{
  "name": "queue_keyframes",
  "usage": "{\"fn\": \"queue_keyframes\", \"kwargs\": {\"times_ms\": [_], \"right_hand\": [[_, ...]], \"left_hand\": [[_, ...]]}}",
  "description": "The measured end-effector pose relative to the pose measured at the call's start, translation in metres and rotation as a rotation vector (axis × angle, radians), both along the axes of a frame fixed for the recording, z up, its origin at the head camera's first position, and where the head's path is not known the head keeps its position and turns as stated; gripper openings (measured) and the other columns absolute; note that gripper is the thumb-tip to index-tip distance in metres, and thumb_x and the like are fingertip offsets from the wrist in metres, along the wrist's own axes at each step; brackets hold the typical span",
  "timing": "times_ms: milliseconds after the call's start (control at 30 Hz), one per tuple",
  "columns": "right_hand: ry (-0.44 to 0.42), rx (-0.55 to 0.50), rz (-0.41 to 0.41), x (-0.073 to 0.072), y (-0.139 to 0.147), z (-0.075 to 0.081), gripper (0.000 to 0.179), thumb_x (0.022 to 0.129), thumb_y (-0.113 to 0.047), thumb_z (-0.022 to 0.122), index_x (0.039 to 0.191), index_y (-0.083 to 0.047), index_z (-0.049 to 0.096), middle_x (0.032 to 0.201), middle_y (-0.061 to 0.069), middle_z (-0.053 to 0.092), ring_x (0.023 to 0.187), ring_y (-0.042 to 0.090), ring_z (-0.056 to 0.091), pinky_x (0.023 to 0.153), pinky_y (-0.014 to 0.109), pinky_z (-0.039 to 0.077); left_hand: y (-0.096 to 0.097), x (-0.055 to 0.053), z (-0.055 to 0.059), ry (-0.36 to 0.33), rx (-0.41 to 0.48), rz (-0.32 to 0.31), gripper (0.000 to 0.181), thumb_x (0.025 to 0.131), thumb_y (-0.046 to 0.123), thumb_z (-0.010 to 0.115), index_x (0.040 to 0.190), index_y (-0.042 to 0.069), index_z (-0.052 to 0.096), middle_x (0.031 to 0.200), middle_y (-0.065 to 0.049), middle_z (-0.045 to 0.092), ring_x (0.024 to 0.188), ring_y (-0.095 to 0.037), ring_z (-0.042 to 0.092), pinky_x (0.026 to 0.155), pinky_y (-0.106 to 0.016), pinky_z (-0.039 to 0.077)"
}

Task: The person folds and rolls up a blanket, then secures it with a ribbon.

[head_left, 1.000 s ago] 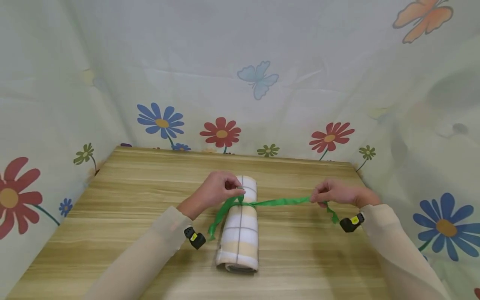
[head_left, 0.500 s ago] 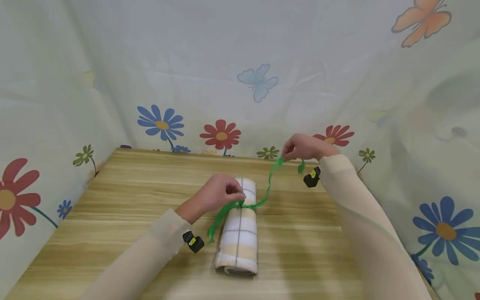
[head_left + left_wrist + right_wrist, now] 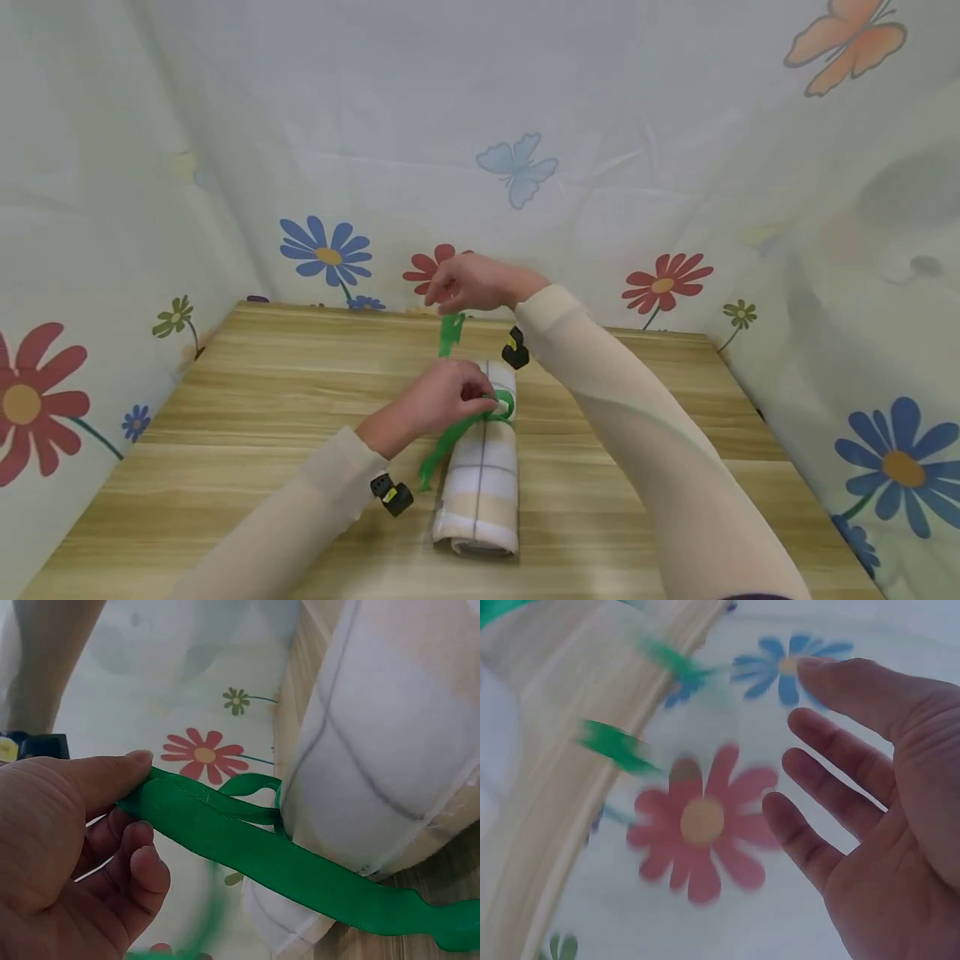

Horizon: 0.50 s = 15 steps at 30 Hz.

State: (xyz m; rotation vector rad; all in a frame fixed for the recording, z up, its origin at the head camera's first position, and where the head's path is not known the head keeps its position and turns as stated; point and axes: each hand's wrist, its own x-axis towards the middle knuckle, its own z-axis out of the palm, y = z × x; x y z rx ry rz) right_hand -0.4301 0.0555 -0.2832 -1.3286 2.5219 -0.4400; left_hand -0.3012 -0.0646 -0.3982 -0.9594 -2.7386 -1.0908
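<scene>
A rolled checked cloth [image 3: 480, 483], white and beige with grey lines, lies lengthwise on the wooden table [image 3: 315, 342]. Around its middle passes a green ribbon [image 3: 285, 870]. My left hand [image 3: 442, 398] pinches that ribbon between thumb and forefinger over the roll's left side, one end trailing toward the near left. A loop of ribbon shows by the left fingertips. Beyond the left hand, my right hand [image 3: 480, 282] is raised above the far table edge. Its fingers are spread apart in the right wrist view, and blurred ribbon [image 3: 615, 746] hangs clear of the fingertips.
A pale curtain [image 3: 375, 167] printed with flowers and butterflies surrounds the table at the back and sides. Black wrist cameras sit on both sleeves. The right forearm [image 3: 622, 400] reaches over the table's right half.
The right hand lifted the ribbon's right end, carried it left past the roll and has let it go beyond the left hand. The left hand keeps its pinch nearly in place.
</scene>
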Motion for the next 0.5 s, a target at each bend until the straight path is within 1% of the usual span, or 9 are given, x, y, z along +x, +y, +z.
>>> {"fn": "queue_keyframes", "kwargs": {"times_ms": [67,133,267,400,500], "right_hand": [[-0.001,-0.007,0.019,0.004,-0.007,-0.002,0.024,0.097,-0.018,0.072,0.12,-0.015,0.076,0.131,0.001,0.069,0.125,0.015,0.062,0.099,0.031,0.051],[0.007,-0.001,0.023,0.005,-0.008,-0.005,0.025,0.097,-0.019,0.071,0.122,-0.016,0.075,0.133,0.0,0.069,0.126,0.016,0.06,0.101,0.033,0.05],[0.021,0.011,0.006,0.003,0.004,-0.011,0.026,0.099,-0.021,0.07,0.124,-0.017,0.074,0.128,-0.001,0.07,0.118,0.019,0.062,0.102,0.035,0.05],[0.008,-0.034,-0.032,0.004,0.024,-0.017,0.024,0.099,-0.021,0.069,0.122,-0.015,0.075,0.124,0.001,0.072,0.116,0.023,0.064,0.103,0.037,0.051],[0.017,-0.063,-0.059,0.009,0.041,-0.024,0.023,0.1,-0.021,0.068,0.12,-0.014,0.076,0.122,0.002,0.073,0.111,0.022,0.066,0.1,0.04,0.053]], "left_hand": [[0.001,0.0,0.0,0.016,-0.004,-0.005,0.005,0.091,0.02,0.079,0.088,0.017,0.08,0.084,0.008,0.073,0.075,-0.002,0.062,0.07,-0.022,0.053],[0.001,0.0,0.0,0.02,-0.01,-0.003,0.005,0.092,0.02,0.079,0.088,0.017,0.08,0.084,0.008,0.074,0.076,-0.002,0.063,0.073,-0.023,0.054],[0.001,0.0,0.0,-0.001,-0.021,0.012,0.005,0.092,0.022,0.078,0.089,0.018,0.079,0.084,0.01,0.074,0.078,-0.001,0.063,0.074,-0.024,0.054],[0.001,-0.001,-0.002,-0.025,-0.017,0.035,0.007,0.092,0.025,0.079,0.086,0.021,0.078,0.082,0.011,0.072,0.074,-0.002,0.06,0.07,-0.023,0.051],[-0.001,-0.002,-0.003,-0.053,0.01,0.051,0.008,0.091,0.026,0.079,0.085,0.021,0.077,0.079,0.011,0.07,0.071,-0.005,0.059,0.066,-0.023,0.049]]}}
